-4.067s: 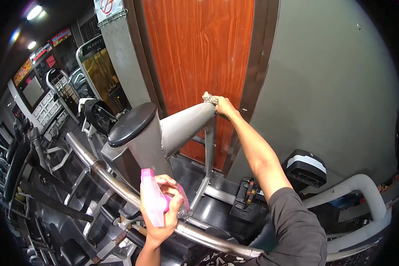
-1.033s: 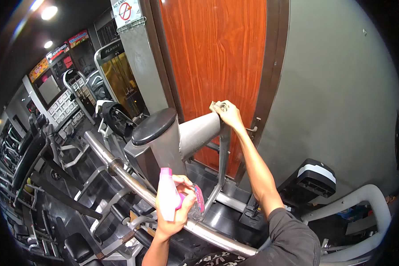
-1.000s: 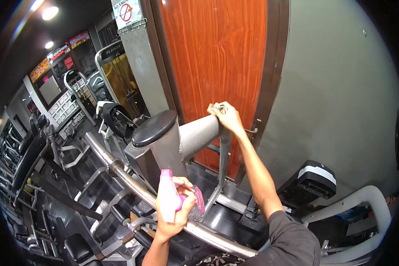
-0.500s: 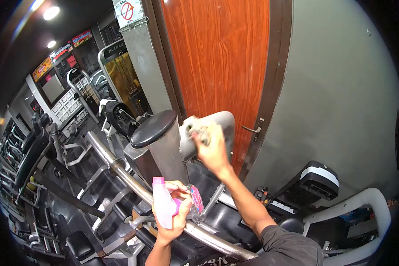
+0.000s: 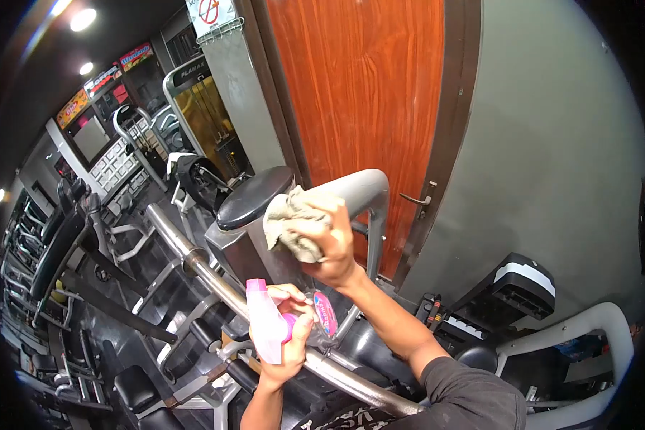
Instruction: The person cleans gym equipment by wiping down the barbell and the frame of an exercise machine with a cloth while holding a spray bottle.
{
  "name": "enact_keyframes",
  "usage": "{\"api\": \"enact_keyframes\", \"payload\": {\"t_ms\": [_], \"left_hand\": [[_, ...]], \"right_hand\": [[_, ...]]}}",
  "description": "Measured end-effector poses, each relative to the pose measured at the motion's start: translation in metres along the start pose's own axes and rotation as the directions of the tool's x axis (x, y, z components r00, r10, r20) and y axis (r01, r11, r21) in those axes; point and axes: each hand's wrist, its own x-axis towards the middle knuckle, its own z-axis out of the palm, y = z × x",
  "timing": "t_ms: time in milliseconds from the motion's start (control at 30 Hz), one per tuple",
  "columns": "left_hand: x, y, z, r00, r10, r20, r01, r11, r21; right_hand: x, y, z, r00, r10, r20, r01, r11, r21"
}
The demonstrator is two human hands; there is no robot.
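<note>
My left hand is wrapped round the neck of a clear spray bottle with a pink label and a pink-and-white spray head. In my right hand is a crumpled greyish cloth, bunched between the fingers. The cloth is raised in front of a grey metal machine frame and beside a bin-like cylinder with a black lid. Whether the cloth touches either one I cannot tell. Under my left hand runs a long steel barbell.
A wooden door with a metal handle stands ahead, a grey wall to its right. Gym machines fill the left side. At right are a black-and-white step platform and a curved grey frame.
My right hand has moved left and slightly down with the cloth, which shows more fully. My left hand keeps its grip on the spray bottle. The view has shifted slightly.
</note>
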Motion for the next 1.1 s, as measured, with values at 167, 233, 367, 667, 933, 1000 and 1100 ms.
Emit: {"api": "enact_keyframes", "payload": {"t_ms": [167,233,367,667,933,1000,1100], "left_hand": [[-0.001,-0.002,-0.002,1.0,0.002,-0.005,-0.001,0.999,0.035],[-0.001,-0.001,-0.002,1.0,0.001,0.003,-0.001,1.0,0.024],[-0.001,-0.002,-0.002,1.0,-0.002,0.005,0.002,1.0,0.003],[-0.001,-0.002,0.0,1.0,0.003,-0.023,-0.003,1.0,0.008],[0.002,0.0,-0.002,0.999,0.032,0.036,-0.034,0.998,0.05],[0.002,0.002,-0.002,0.999,0.019,0.049,-0.021,0.998,0.056],[0.002,0.001,-0.003,0.999,0.017,0.044,-0.019,0.999,0.042]], "right_hand": [[-0.046,0.016,0.007,1.0,-0.03,0.008,0.03,0.999,-0.044],[-0.074,0.024,0.001,0.997,-0.028,0.066,0.032,0.997,-0.067],[-0.1,0.027,-0.018,0.981,0.062,0.185,-0.049,0.996,-0.075],[-0.007,0.005,-0.006,0.99,0.135,-0.05,-0.142,0.974,-0.176],[-0.104,0.024,0.022,0.989,0.084,-0.122,-0.107,0.975,-0.195],[-0.124,0.029,0.023,0.987,0.114,-0.116,-0.13,0.981,-0.144],[-0.137,0.033,0.024,0.982,0.155,-0.107,-0.168,0.977,-0.128]]}}
